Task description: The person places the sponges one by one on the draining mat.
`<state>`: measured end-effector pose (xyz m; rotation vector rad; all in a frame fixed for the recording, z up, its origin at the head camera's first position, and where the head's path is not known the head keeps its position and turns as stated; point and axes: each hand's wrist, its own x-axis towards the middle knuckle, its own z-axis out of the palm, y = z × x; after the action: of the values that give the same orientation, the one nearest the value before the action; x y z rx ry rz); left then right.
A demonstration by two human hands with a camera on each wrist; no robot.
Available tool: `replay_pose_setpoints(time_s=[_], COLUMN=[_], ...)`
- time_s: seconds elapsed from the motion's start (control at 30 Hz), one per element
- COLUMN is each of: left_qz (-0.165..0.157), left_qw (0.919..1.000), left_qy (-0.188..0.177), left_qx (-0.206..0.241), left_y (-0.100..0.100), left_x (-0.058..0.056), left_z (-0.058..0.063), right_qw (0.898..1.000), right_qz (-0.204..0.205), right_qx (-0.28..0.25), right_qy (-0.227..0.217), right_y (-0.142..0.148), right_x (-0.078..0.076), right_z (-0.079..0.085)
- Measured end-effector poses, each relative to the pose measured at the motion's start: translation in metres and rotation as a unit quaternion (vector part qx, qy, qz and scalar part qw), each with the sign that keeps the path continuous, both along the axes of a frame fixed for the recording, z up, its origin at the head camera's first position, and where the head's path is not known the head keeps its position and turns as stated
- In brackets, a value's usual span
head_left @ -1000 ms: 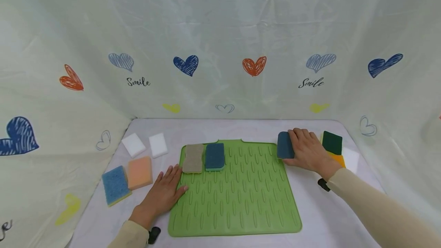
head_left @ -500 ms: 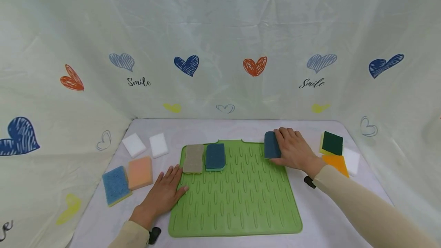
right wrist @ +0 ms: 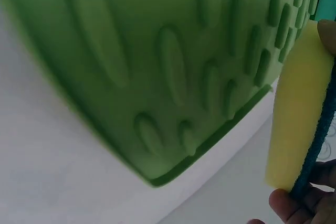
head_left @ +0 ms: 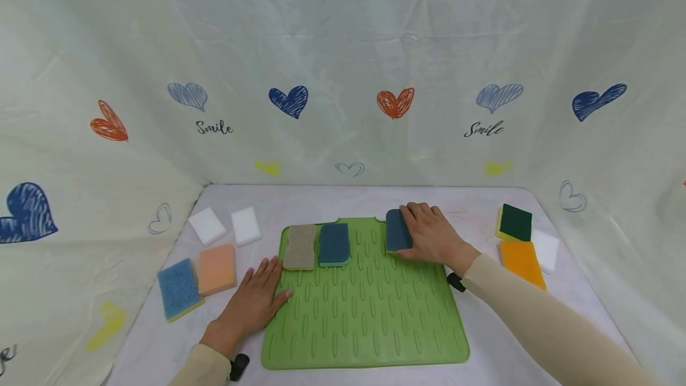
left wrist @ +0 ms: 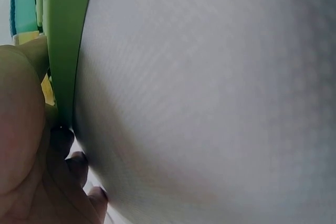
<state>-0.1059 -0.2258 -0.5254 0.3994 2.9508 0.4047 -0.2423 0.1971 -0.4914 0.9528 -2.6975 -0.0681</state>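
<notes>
Over the upper right part of the green ridged mat (head_left: 370, 314), my right hand (head_left: 431, 236) grips a dark blue-topped sponge (head_left: 397, 230) between thumb and fingers. The right wrist view shows the yellow side of that sponge (right wrist: 299, 108), held off the mat. My left hand (head_left: 254, 305) lies with fingers extended on the mat's left edge; its thumb reaches onto the mat. Just beyond its fingertips, a beige-grey sponge (head_left: 300, 247) and another dark blue sponge (head_left: 334, 244) lie side by side at the mat's upper left.
Left of the mat lie two white sponges (head_left: 207, 226), a peach sponge (head_left: 217, 268) and a blue-and-yellow sponge (head_left: 181, 289). On the right are a dark green sponge (head_left: 515, 223), an orange one (head_left: 522, 264) and a white one (head_left: 545, 251). A heart-printed curtain (head_left: 343, 142) stands behind the table.
My right hand has carried the blue sponge leftward from the mat's right edge to above its upper middle-right. The orange sponge on the right is now uncovered. My left hand stays in place.
</notes>
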Motion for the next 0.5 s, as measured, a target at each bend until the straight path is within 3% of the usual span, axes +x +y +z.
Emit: replay_pose_setpoints(time_s=[0.5], left_qz=[-0.003], left_qw=[1.0], left_qy=[0.004], left_qx=[-0.003], left_y=[0.0], left_x=[0.0], left_z=[0.002], right_qw=[0.996], right_qz=[0.009], right_qx=[0.015], right_qy=[-0.088], right_y=[-0.051], right_x=[0.001], right_z=[0.0])
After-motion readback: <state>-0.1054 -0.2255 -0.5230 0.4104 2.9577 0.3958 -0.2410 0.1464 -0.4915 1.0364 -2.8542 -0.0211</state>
